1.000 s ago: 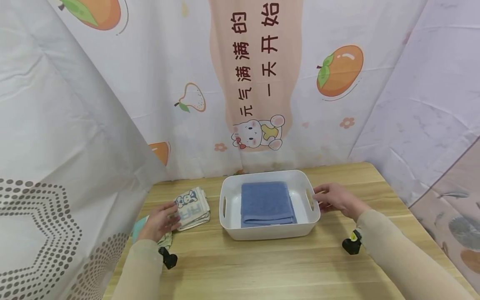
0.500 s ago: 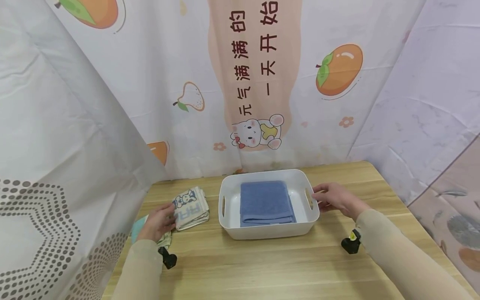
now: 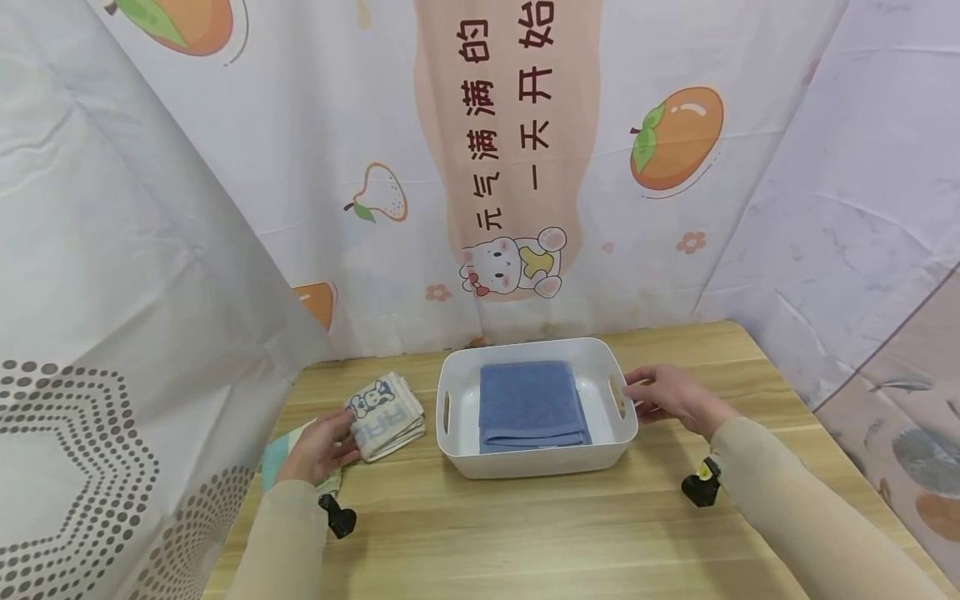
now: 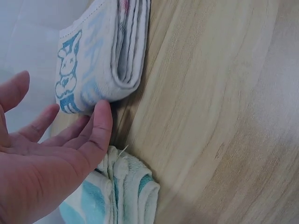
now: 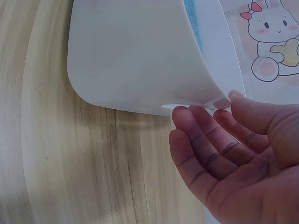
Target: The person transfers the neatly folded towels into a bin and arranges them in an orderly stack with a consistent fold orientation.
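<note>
My left hand (image 3: pixel 321 448) rests beside a folded cream towel (image 3: pixel 386 418) with a blue bunny pattern, fingertips right at its left edge. In the left wrist view those fingers are relaxed, and the index finger overlaps the towel's lower fold. A second folded towel (image 4: pixel 126 186), pale green and teal, lies partly hidden under that hand. My right hand (image 3: pixel 672 397) is at the right end of a white plastic basket (image 3: pixel 525 467). Its loosely bent fingers touch the outer wall by the handle slot (image 5: pixel 174 107), the thumb close to the rim. A folded blue towel (image 3: pixel 531 404) lies inside the basket.
Everything stands on a wood-grain table (image 3: pixel 525 542). A printed curtain (image 3: pixel 360 275) hangs right behind its back edge, and a dotted curtain (image 3: pixel 112 417) closes in the left side. Black wrist camera mounts (image 3: pixel 701 487) stick out below both sleeves.
The left hand has come up against the bunny towel, which has shifted slightly to the right and turned a little. The right hand and basket stay in place.
</note>
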Available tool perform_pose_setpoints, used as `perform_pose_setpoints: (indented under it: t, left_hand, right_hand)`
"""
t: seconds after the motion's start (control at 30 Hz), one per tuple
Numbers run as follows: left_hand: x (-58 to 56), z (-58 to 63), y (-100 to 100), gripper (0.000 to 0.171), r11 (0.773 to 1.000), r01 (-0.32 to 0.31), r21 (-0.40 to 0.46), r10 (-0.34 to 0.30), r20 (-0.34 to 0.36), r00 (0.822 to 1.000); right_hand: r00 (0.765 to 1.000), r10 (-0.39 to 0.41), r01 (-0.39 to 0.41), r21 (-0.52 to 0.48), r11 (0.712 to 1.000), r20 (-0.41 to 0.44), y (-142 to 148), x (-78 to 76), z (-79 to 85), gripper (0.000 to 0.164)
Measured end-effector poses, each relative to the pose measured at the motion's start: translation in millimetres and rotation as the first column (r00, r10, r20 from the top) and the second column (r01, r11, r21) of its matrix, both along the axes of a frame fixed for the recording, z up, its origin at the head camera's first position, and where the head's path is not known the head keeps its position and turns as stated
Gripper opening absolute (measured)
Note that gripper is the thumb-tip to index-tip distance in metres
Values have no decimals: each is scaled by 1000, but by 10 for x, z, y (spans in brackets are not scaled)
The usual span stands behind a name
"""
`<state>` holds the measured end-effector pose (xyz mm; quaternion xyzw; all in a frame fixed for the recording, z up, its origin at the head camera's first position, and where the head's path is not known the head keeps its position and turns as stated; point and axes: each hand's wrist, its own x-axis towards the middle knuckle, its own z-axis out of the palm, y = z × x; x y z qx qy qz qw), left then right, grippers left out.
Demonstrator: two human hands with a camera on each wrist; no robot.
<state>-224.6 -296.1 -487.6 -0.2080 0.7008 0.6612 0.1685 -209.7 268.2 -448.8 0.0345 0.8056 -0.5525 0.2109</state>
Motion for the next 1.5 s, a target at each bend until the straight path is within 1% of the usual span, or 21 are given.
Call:
perform_pose_setpoints:
  t: [0.23, 0.33, 0.4, 0.57, 0.7, 0.8, 0.9, 0.97, 1.03, 1.17, 1.3, 1.43, 1.5]
  left_hand:
    - [1, -33, 11, 61, 997, -11, 74, 7, 56, 998]
    - [10, -52, 28, 64, 992, -17, 124, 10, 57, 998]
    - [9, -57, 49, 66, 985, -32, 169, 23, 57, 998]
    - [-14, -79, 95, 69, 956, -82, 282, 66, 68, 996]
    - [-18, -124, 119, 65, 943, -97, 318, 80, 66, 995]
    - [-13, -164, 127, 59, 934, -126, 336, 107, 74, 991]
    - [-5, -190, 134, 50, 926, -152, 346, 132, 81, 988]
    - [3, -199, 141, 45, 924, -159, 349, 138, 83, 987]
    - [8, -208, 156, 42, 929, -159, 335, 141, 76, 987]
    - [10, -219, 196, 43, 941, -152, 301, 135, 77, 988]
    - [6, -221, 265, 43, 958, -128, 259, 113, 73, 991]
    - [0, -223, 359, 38, 966, -108, 236, 97, 56, 994]
    - [-4, -225, 400, 34, 962, -111, 250, 100, 53, 994]
  right_hand:
    - [1000, -1, 1, 1, 1000, 5, -7, -1, 8, 47]
    - [1000, -1, 1, -1, 1000, 6, -13, -2, 9, 47]
    - [1000, -1, 1, -2, 1000, 6, -13, -2, 10, 47]
    - [1000, 4, -4, -4, 1000, 1, -4, 7, 14, 47]
    - [1000, 5, -5, -5, 1000, -2, -2, 13, 11, 47]
    - [1000, -2, 2, -6, 1000, 2, -8, 11, 12, 46]
    - [1000, 4, -4, -2, 1000, 0, -9, 11, 16, 47]
    - [1000, 9, -9, 1, 1000, -3, -8, 14, 22, 47]
    - [1000, 8, -8, 0, 1000, -4, -6, 19, 27, 47]
    - [1000, 11, -11, -2, 1000, -8, 0, 18, 18, 47]
    - [1000, 2, -2, 8, 1000, -6, 3, 4, -3, 45]
    - [1000, -4, 4, 19, 1000, -3, -2, -4, -4, 45]
    - [1000, 0, 0, 20, 1000, -4, -2, -4, 2, 45]
